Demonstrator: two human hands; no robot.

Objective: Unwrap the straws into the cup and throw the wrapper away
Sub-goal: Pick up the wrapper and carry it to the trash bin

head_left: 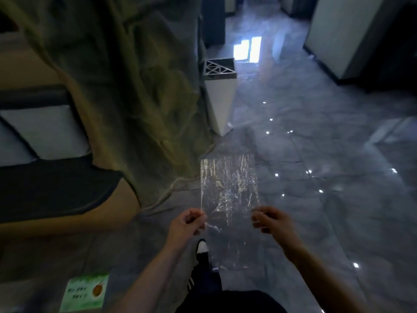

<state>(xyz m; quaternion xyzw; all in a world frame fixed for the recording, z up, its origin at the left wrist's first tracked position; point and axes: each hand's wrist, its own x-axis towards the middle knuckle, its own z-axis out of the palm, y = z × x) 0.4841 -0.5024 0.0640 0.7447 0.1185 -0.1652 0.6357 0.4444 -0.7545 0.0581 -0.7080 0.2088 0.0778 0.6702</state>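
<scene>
A clear, crinkled plastic wrapper (229,186) is stretched flat in front of me, above a glossy grey tiled floor. My left hand (187,224) pinches its left edge and my right hand (273,221) pinches its right edge. The wrapper looks empty; no straws and no cup are in view. A white square bin (220,105) with a metal lattice top stands on the floor ahead, beyond the wrapper.
A rough rock-like wall (135,86) rises on the left next to the bin. A cushioned bench (45,132) sits at far left. My foot in a black and white shoe (202,251) is below the hands. A green floor sticker (84,292) lies bottom left.
</scene>
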